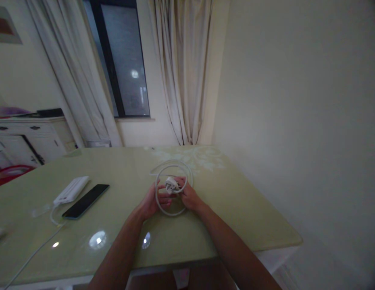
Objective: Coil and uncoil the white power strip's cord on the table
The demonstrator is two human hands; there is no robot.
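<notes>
A white cable (187, 169) lies coiled in a loop on the green glossy table (236, 209). My left hand (153, 201) grips the near left side of the loop with fingers curled round it. My right hand (187, 195) pinches a small white plug (171, 185) at the cable's end, held in the middle of the loop. Both hands rest close together at the table's centre.
A white power strip (71, 189) and a dark phone (86, 200) lie at the left, with a white cord (36, 251) trailing to the near edge. A wall runs along the right, a curtained window behind, a white cabinet (30, 139) at far left.
</notes>
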